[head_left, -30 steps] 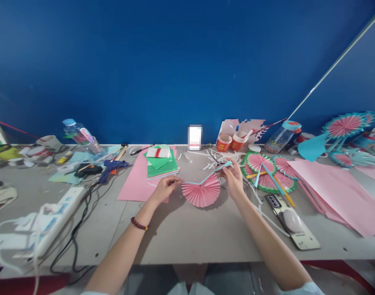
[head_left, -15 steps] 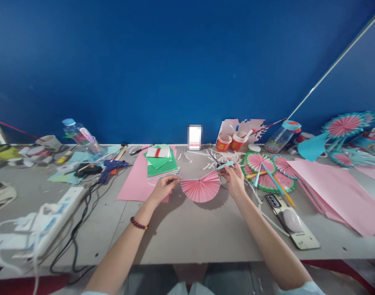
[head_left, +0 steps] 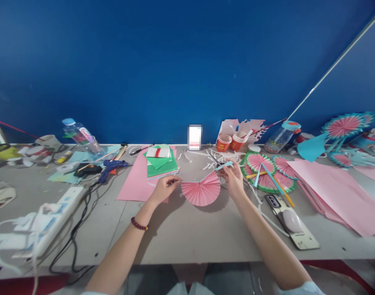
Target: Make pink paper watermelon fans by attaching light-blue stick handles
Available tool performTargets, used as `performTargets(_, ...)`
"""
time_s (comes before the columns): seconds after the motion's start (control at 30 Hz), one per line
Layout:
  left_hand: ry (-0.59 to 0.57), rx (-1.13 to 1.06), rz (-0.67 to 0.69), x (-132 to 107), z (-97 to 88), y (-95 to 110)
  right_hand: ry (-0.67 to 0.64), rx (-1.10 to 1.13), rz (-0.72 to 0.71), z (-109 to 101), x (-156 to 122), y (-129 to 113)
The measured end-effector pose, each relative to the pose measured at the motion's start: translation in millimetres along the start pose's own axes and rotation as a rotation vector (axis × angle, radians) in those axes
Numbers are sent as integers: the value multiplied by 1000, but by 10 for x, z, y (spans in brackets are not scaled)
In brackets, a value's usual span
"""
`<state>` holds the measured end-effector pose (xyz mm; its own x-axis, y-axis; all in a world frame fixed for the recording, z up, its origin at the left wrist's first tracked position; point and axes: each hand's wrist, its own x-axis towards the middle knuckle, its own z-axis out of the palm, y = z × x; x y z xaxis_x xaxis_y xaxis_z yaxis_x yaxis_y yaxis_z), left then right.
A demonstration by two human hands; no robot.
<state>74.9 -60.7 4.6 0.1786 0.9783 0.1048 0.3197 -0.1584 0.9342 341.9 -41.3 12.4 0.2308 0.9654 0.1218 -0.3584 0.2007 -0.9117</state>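
Observation:
A pink pleated paper fan (head_left: 201, 193), spread into a half circle with its curved edge towards me, hangs between both hands above the table. My left hand (head_left: 165, 189) is closed in a pinch at the fan's left corner. At the right corner, the fingers of my right hand (head_left: 233, 180) grip the other end of the fan. A light-blue strip (head_left: 224, 165) sticks out along those right fingers; its lower end is hidden. Behind the right hand lie a pink-and-green paper rosette (head_left: 257, 163) and white paper scraps (head_left: 209, 165).
Left of the hands are green paper sheets (head_left: 163, 169), a pink sheet (head_left: 130, 186), a blue glue gun (head_left: 110, 169) and a power strip (head_left: 60, 217). On the right lie a phone (head_left: 304, 237) and pink paper (head_left: 337, 192). Red paper cups (head_left: 224, 142) stand behind.
The fan's curved edge has dipped slightly towards me, and its right side has opened a little. Both hands keep their hold almost in place.

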Motion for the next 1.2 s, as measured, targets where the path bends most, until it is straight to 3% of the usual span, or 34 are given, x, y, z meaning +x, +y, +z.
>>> performTargets(0.17, 145, 382, 306, -87, 98, 91, -46, -12, 48, 58, -66, 29)
performTargets(0.33, 143, 429, 459, -197, 268, 172, -91, -21, 54, 134, -140, 73)
performTargets(0.53, 40, 468, 498, -228, 373, 167, -167, -61, 37, 252, -251, 66)
performTargets(0.9, -43, 572, 458, -208, 367, 153, -239, -112, 19, 283, -312, 109)
performTargets(1.2, 98, 460, 384, -205, 378, 137, -295, -109, 107, 285, -327, 163)
